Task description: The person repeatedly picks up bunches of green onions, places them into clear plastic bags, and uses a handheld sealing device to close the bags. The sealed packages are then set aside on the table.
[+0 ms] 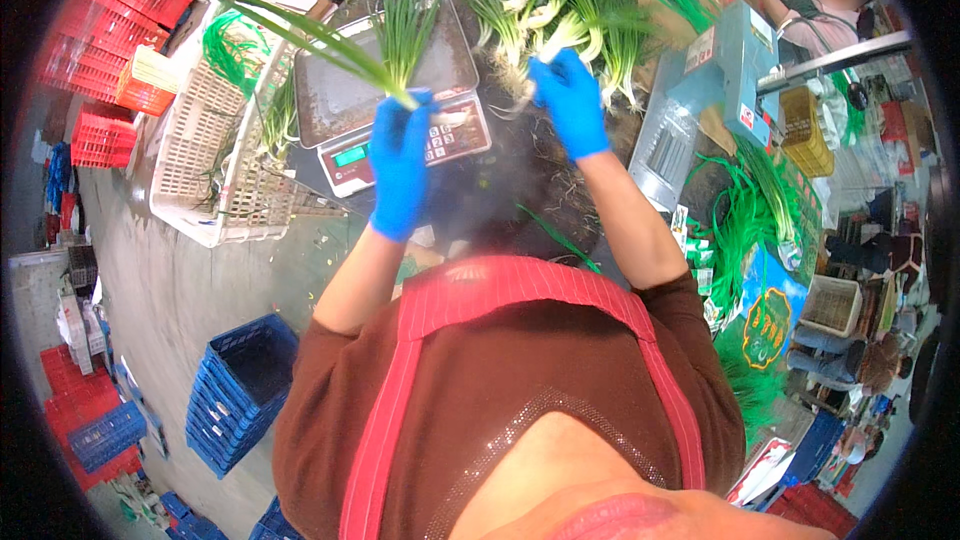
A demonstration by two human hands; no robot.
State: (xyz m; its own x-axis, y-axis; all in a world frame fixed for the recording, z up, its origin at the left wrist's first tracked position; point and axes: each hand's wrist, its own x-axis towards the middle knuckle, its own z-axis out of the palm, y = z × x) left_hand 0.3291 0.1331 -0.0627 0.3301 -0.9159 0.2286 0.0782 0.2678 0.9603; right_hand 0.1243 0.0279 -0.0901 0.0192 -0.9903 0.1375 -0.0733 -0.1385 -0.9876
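Note:
My left hand [401, 165], in a blue glove, is closed on green onions [334, 49] near their white ends, above the front of a digital scale [346, 178]. More green onions [409, 30] fan out over the scale's metal pan [330, 109]; whether my left hand also holds these, I cannot tell. My right hand [570, 101], gloved in blue too, is at the root end of a pile of green onions [514, 30] on the dark table [480, 206]. Its fingertips are partly hidden, so a hold on a stalk is unclear.
A cream plastic crate [251, 191] stands left of the scale. Right of the pile is a blue-grey machine [739, 67], with green ties [731, 217] nearer me. Stacked blue crates [240, 390] stand on the floor at left. Other people work across the table and at upper right.

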